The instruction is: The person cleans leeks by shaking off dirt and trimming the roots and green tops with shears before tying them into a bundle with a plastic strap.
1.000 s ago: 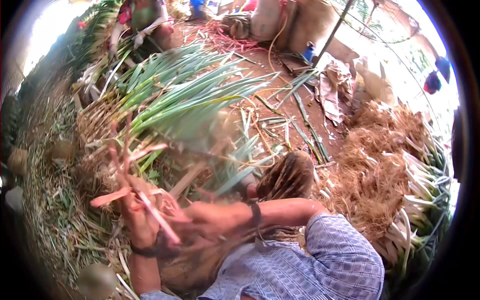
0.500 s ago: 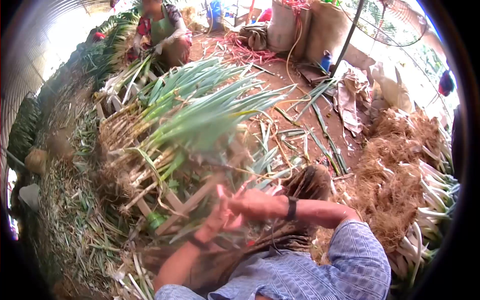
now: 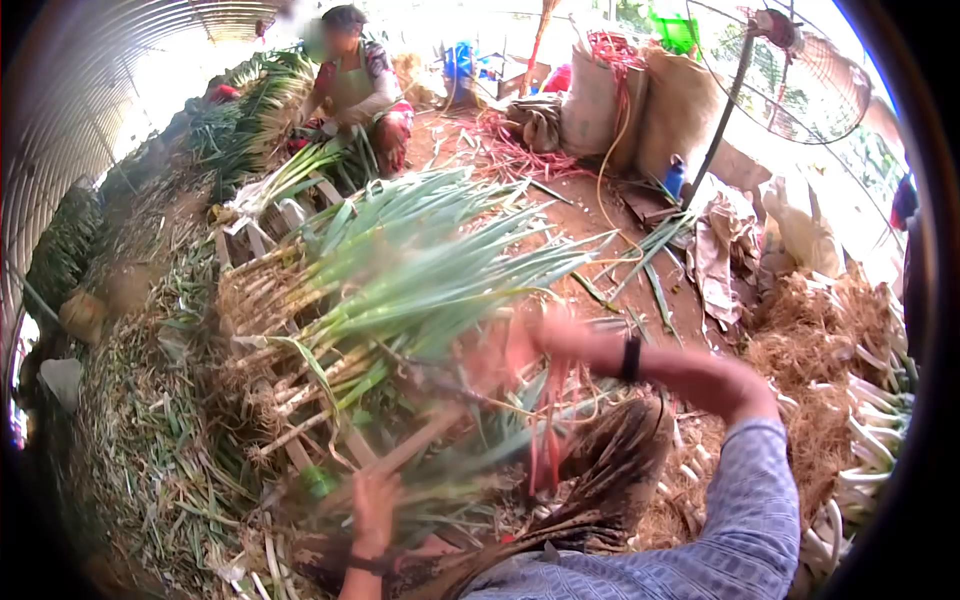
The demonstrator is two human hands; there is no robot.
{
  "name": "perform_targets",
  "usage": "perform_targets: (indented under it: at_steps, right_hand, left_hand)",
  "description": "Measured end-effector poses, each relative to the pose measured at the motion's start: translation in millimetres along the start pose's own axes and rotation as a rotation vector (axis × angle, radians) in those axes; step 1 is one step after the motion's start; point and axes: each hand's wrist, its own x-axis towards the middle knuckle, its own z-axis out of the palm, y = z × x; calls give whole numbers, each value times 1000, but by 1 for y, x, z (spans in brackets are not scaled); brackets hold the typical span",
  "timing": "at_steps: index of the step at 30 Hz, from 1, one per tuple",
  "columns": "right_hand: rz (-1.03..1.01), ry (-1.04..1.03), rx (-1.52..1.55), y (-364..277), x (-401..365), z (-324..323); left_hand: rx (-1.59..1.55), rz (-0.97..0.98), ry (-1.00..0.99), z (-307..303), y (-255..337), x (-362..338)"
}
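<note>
A large pile of long green onions [image 3: 400, 270] lies in front of me, roots to the left and leaves to the right. My left hand [image 3: 373, 510], low in the view beside blurred green leaves [image 3: 440, 480], is smeared, and its grip is unclear. My right hand [image 3: 505, 350], also blurred, is over the right side of the pile near the leaves. Red strips [image 3: 548, 420] hang below it. Wooden slats [image 3: 415, 440] show under the onions. A dark band is on each wrist.
A co-worker [image 3: 360, 90] squats at the far side by more onions. Sacks [image 3: 675, 115], red strips and a fan [image 3: 815, 75] stand at the back. Rooted onions [image 3: 820, 350] are heaped at the right; trimmings [image 3: 160, 430] cover the left ground.
My hands, earlier close together over my lap, are now apart. The right has moved up and right, the left down and left. Red strips now hang below the right hand. The view has shifted.
</note>
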Motion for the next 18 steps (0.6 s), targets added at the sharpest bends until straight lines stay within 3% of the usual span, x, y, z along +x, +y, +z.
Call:
perform_targets:
  at_steps: [2, 3, 4, 6, 7, 8, 9, 10, 11, 14, 18]
  right_hand:
    - [615, 260, 61, -18, 72, -151]
    - [661, 445, -597, -5, 82, -190]
    - [542, 581, -622, 8, 72, -195]
    - [276, 804, -658, 37, 52, -174]
    - [226, 670, -271, 22, 36, -156]
    - [165, 641, -305, 33, 10, -129]
    - [329, 517, -331, 45, -19, -97]
    - [337, 397, -261, 46, -43, -74]
    - [497, 269, -97, 38, -60, -55]
    - [656, 49, 104, 7, -92, -27]
    - [520, -174, 136, 1, -106, -10]
  left_hand:
    - [68, -119, -101, -25, -13, 3]
    - [97, -166, -157, -35, -22, 8]
    - [98, -189, -137, -34, -35, 6]
    - [81, -255, -281, -13, -29, -7]
    - [30, -282, -316, -13, -38, -8]
    - [54, -285, -306, -11, -45, -10]
    - [84, -287, -300, -4, -51, -8]
    - [117, -286, -295, 3, -56, -5]
    - [149, -290, -331, 8, -60, -3]
    - [227, -277, -420, 18, -67, 5]
    - [233, -249, -401, 29, -54, 10]
